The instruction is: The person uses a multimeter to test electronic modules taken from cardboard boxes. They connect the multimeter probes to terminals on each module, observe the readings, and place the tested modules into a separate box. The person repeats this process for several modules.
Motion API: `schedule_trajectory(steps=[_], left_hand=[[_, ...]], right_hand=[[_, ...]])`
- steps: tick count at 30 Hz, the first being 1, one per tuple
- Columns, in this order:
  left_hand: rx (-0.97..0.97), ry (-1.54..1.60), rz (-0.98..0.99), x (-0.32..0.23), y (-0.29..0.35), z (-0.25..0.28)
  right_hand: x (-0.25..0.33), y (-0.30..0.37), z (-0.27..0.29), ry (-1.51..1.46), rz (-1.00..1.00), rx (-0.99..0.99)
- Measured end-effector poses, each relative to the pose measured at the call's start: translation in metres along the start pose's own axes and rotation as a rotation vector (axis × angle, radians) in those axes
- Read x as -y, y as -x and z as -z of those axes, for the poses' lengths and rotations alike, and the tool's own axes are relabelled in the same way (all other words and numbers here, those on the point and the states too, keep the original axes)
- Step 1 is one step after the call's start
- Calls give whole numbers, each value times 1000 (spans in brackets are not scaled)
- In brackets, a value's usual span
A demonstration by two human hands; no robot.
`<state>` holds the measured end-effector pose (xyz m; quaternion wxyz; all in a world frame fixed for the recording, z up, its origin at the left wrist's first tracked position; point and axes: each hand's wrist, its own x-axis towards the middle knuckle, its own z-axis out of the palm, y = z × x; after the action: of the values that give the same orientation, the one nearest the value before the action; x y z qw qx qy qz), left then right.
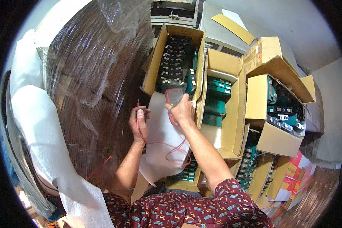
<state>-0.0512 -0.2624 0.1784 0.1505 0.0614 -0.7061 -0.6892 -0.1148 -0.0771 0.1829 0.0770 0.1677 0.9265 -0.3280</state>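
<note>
White sheet [161, 131] by carton's [152, 76] near edge.
Right hand [182, 110], nearer, grips meter [174, 96], long axis carton-ward; left hand [140, 123] pinches probe [138, 103].

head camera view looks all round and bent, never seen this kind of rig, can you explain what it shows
There is no machine: these are a person's own bare hands. The single picture comes from a wide fisheye camera worn on the head, looking down, so straight edges bend. The right hand holds a red handheld meter; the left hand has its grip on a thin red probe, with a red lead looping below. Between and below the hands lies a white sheet. Ahead stands an open cardboard box of dark parts, with more open boxes to the right, and to the left something brown wrapped in clear film.
</note>
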Motion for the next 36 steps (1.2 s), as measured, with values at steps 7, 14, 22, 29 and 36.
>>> schedule_trajectory(steps=[7,14,22,29,36], left_hand=[[52,-15,42,25,-31,-46],[89,-183,-83,65,-68,-70],[73,-97,9,92,-102,-96],[47,41,-24,135,-98,-105],[-10,-14,54,130,-88,-105]], right_hand=[[3,-28,10,-72,-9,-187],[3,-42,0,85,91,-115],[-23,-25,-5,89,223,30],[-48,-39,-10,-235,491,-113],[-30,-59,-9,-873,144,-113]])
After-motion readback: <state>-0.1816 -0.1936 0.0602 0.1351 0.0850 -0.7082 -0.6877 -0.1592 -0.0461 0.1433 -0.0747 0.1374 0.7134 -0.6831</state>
